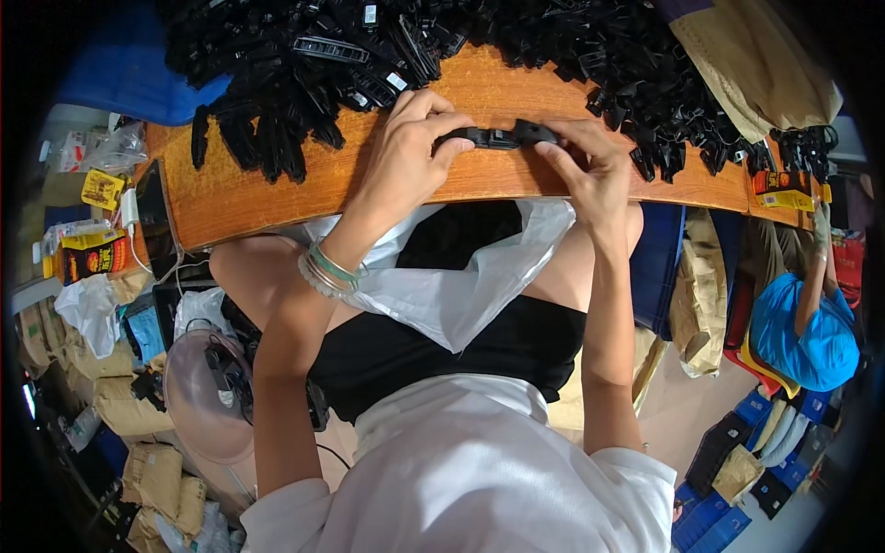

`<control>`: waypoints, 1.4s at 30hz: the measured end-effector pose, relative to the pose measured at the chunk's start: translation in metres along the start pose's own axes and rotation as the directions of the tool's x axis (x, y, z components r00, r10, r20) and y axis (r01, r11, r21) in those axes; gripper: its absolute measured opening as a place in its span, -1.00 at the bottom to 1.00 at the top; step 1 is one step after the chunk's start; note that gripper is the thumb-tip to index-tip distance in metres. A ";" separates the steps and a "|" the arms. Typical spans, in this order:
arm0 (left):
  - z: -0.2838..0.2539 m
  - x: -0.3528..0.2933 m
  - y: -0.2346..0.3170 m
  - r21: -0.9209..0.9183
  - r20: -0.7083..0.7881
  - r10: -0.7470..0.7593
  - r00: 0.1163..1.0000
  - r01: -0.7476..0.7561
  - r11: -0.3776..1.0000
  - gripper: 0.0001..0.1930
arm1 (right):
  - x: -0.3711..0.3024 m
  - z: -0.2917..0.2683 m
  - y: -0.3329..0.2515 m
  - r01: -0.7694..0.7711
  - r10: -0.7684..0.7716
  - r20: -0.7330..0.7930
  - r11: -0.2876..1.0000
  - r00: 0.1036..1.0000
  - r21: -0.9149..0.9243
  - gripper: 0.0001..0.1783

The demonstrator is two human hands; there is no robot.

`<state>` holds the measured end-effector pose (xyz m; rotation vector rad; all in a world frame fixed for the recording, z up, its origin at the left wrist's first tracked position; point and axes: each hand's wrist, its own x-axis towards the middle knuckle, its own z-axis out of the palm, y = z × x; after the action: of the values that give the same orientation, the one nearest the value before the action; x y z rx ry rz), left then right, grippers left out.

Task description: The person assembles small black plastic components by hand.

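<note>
Just above the front edge of the wooden table, both my hands are closed on small black plastic parts. My left hand pinches one end of a slim black plastic part between thumb and fingers. My right hand grips a wider black plastic piece at the other end. The two pieces meet or touch between my hands; whether they are joined I cannot tell. Beyond my hands lies a heap of similar black plastic parts. An open white plastic bag rests across my lap, with dark contents inside.
More black parts lie at the table's far right beside a brown sack. A blue bin stands far left. A translucent round fan-like cover is by my left arm. Another person in a blue shirt sits at right.
</note>
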<state>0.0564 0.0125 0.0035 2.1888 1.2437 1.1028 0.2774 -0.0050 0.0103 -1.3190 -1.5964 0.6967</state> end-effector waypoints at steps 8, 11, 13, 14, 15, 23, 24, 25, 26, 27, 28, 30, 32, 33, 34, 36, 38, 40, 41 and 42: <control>0.000 0.003 -0.003 -0.062 0.068 0.048 0.997 -0.044 0.997 -0.79 | 0.005 0.005 -0.002 -0.024 0.023 0.165 1.000 0.986 0.003 -0.72; 0.003 0.005 0.001 -0.118 0.084 0.053 0.995 -0.043 0.992 -0.81 | 0.007 0.012 -0.006 0.149 -0.132 0.188 0.986 0.973 -0.077 -0.73; 0.002 0.008 -0.002 -0.093 0.099 0.071 0.993 -0.062 0.994 -0.79 | 0.004 0.012 -0.004 0.151 -0.130 0.170 0.982 0.977 -0.116 -0.71; 0.001 0.008 -0.003 -0.067 0.114 0.088 0.990 -0.080 0.995 -0.77 | 0.002 0.011 -0.006 0.151 -0.130 0.169 0.982 0.977 -0.117 -0.71; -0.001 0.007 -0.004 -0.067 0.114 0.088 0.990 -0.081 0.994 -0.77 | -0.002 0.008 -0.010 0.049 -0.037 0.216 0.998 0.976 -0.050 -0.70; -0.011 0.024 0.002 -0.232 0.294 -0.120 0.948 0.193 0.953 -0.69 | 0.021 -0.019 -0.008 0.236 -0.189 0.207 0.943 0.960 -0.235 -0.68; -0.002 0.030 -0.001 -0.110 0.162 0.012 0.987 0.006 0.994 -0.67 | 0.047 -0.020 -0.003 0.273 -0.258 0.087 0.914 0.962 -0.300 -0.73; 0.006 0.039 -0.002 0.039 0.049 0.167 0.985 -0.169 0.985 -0.65 | 0.077 -0.020 0.003 0.297 -0.331 -0.032 0.882 0.943 -0.367 -0.77; 0.017 0.051 0.001 0.092 0.063 0.190 0.980 -0.195 0.976 -0.55 | 0.105 -0.021 0.014 0.332 -0.433 -0.086 0.790 0.897 -0.515 -0.78; 0.024 0.061 0.002 0.100 0.063 0.196 0.979 -0.201 0.974 -0.55 | 0.133 -0.019 0.025 0.345 -0.537 -0.123 0.683 0.835 -0.643 -0.79; 0.033 0.073 0.004 0.274 0.026 0.266 0.964 -0.263 0.925 -0.50 | 0.159 -0.018 0.039 0.242 -0.410 -0.136 0.740 0.902 -0.627 -0.65; 0.045 0.089 0.004 0.469 0.017 0.352 0.936 -0.318 0.824 -0.40 | 0.177 -0.009 0.039 0.048 -0.188 -0.153 0.768 0.970 -0.639 -0.44; 0.050 0.094 -0.009 0.503 0.029 0.371 0.928 -0.334 0.797 -0.40 | 0.184 0.012 0.028 -0.087 -0.005 -0.125 0.688 0.992 -0.721 -0.41; 0.052 0.097 -0.013 0.527 0.042 0.389 0.920 -0.351 0.774 -0.40 | 0.183 0.014 0.027 -0.067 -0.031 -0.128 0.717 0.991 -0.694 -0.42; 0.049 0.097 -0.016 0.519 0.080 0.400 0.913 -0.381 0.766 -0.38 | 0.177 0.014 0.022 -0.042 -0.031 -0.099 0.755 0.995 -0.655 -0.43; 0.046 0.089 -0.018 0.494 0.080 0.384 0.920 -0.371 0.786 -0.38 | 0.170 0.017 0.017 -0.022 -0.011 -0.049 0.784 0.999 -0.621 -0.45; 0.043 0.079 -0.014 0.493 0.079 0.363 0.929 -0.352 0.795 -0.36 | 0.162 0.018 0.017 -0.002 -0.038 -0.052 0.785 0.998 -0.619 -0.45; 0.043 0.071 -0.009 0.496 0.094 0.355 0.930 -0.353 0.794 -0.35 | 0.155 0.017 0.015 0.005 -0.036 -0.041 0.804 0.999 -0.595 -0.45; 0.042 0.066 -0.008 0.505 0.105 0.345 0.933 -0.349 0.789 -0.34 | 0.151 0.018 0.014 0.027 -0.053 -0.028 0.809 0.998 -0.587 -0.46; 0.041 0.060 -0.006 0.526 0.122 0.335 0.934 -0.347 0.776 -0.34 | 0.147 0.018 0.013 0.050 -0.071 -0.014 0.814 0.997 -0.579 -0.47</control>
<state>0.1036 0.0683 0.0014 2.9451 1.2967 0.9191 0.2662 0.1410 0.0348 -1.6871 -1.8951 0.1289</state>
